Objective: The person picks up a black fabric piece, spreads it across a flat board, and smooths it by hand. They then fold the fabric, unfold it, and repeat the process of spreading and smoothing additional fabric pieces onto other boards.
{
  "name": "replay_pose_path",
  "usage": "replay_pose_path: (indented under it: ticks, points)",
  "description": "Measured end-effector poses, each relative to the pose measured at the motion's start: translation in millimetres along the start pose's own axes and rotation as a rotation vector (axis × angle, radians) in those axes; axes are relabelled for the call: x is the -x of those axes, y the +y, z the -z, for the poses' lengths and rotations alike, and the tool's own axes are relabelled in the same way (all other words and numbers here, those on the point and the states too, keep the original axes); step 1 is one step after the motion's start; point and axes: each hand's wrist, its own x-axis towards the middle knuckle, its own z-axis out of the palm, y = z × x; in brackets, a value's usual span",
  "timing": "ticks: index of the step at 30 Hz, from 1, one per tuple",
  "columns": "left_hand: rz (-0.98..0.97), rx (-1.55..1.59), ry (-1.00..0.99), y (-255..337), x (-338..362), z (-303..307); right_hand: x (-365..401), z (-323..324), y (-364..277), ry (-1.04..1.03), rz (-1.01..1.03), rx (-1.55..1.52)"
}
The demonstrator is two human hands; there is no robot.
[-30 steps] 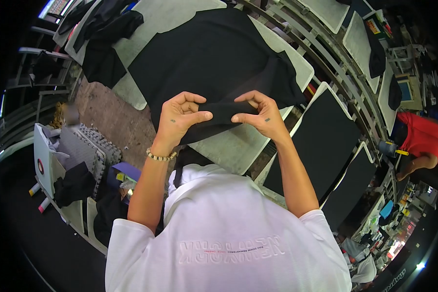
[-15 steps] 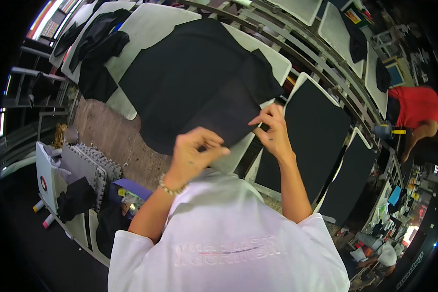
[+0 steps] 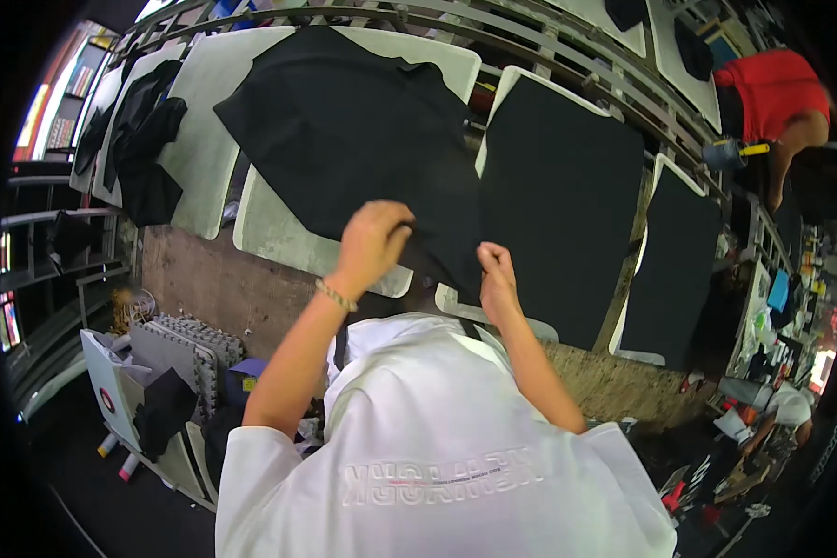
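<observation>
A large black fabric piece (image 3: 344,130) lies partly over a white board (image 3: 284,228), its near corner drawn out towards me. My left hand (image 3: 372,246) is at the near edge of this fabric, fingers curled and closed on it. At the corner's right side, my right hand (image 3: 499,284) pinches the fabric edge between thumb and fingers. Close beyond my right hand, a flat black fabric panel (image 3: 563,186) covers another white board. Where the loose piece meets that panel, black on black hides the exact border.
A second covered board with black fabric (image 3: 670,270) stands to the right. Crumpled black cloth (image 3: 149,139) hangs over boards at left. Metal rails (image 3: 493,28) run behind. Grey foam mats (image 3: 172,358) stand lower left. A person in a red shirt (image 3: 772,93) bends at upper right.
The view has shifted to the right. The black fabric piece lies further back and left of my hands, with its corner pulled downwards. My right hand's fingers have closed into a pinch.
</observation>
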Motion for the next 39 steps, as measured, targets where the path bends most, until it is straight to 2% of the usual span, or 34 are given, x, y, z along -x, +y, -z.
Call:
replay_pose_path:
  ticks: [2,4,5,8,10,12,14,16,18,19,22,24,26,27,28,29,31,32,34,35,38,39]
  points:
    - [-0.082,-0.202,-0.07,-40.4,-5.7,1.3,-4.8,-21.8,3.2,0.112,0.128,0.453]
    - [-0.06,-0.506,-0.257,-72.6,-10.2,12.0,-13.1,-23.3,1.4,0.139,0.176,0.545]
    - [-0.078,-0.55,-0.261,-84.9,-14.1,22.0,-14.2,-23.7,1.8,0.163,0.218,0.644]
    - [-0.059,-0.658,-0.31,-99.1,-24.8,56.5,-5.6,-18.5,-1.0,0.17,0.258,0.571]
    - [-0.116,-0.637,-0.28,-109.3,-25.9,71.6,6.4,-18.0,-3.3,0.18,0.228,0.503]
    - [-0.094,-0.738,-0.393,-114.2,-27.5,87.9,14.2,-17.9,-3.4,0.163,0.195,0.424]
    - [-0.129,-0.728,-0.346,-116.6,-26.3,106.5,19.2,-10.7,-1.8,0.163,0.227,0.439]
    - [-0.165,-0.74,-0.194,-123.1,-21.5,131.4,24.2,-9.1,-0.6,0.16,0.264,0.449]
    - [-0.052,-0.677,-0.224,-142.0,-8.3,158.6,30.0,-11.5,-0.4,0.17,0.397,0.49]
    - [0.044,-0.624,-0.282,-156.4,1.3,169.9,33.0,-7.1,0.5,0.172,0.374,0.487]
    - [0.055,-0.486,-0.289,-166.7,39.5,189.5,46.5,-22.3,2.3,0.231,0.391,0.419]
    - [0.153,-0.319,-0.302,-156.6,64.6,193.3,57.7,-28.3,7.2,0.294,0.37,0.304]
    - [0.11,-0.214,-0.207,-146.0,85.2,188.9,73.3,-39.8,5.4,0.32,0.348,0.118]
    - [0.29,-0.166,-0.209,-145.4,97.4,187.5,79.9,-31.4,5.4,0.312,0.354,0.117]
    - [0.284,-0.166,-0.202,-148.3,104.7,191.3,86.2,-16.0,4.6,0.26,0.36,0.11]
    - [0.364,-0.117,-0.169,-152.5,110.5,195.9,90.2,-7.0,1.8,0.209,0.368,0.105]
    - [0.482,-0.005,-0.05,-154.1,107.5,202.8,104.7,-28.4,-22.4,0.233,0.434,0.137]
    - [0.47,0.001,-0.042,-143.0,93.6,210.8,114.9,-44.7,-39.8,0.26,0.494,0.165]
    - [0.11,-0.036,-0.092,-98.5,51.5,235.3,133.5,-75.8,-80.1,0.273,0.587,0.187]
    - [0.04,-0.017,-0.09,-77.2,35.1,246.6,145.4,-91.0,-101.9,0.268,0.672,0.194]
    - [-0.07,-0.175,-0.062,-17.8,-3.1,308.4,196.0,-114.7,-159.1,0.304,0.913,0.286]
    - [-0.056,-0.208,-0.068,3.5,-12.3,333.7,215.8,-124.0,-176.5,0.238,0.985,0.317]
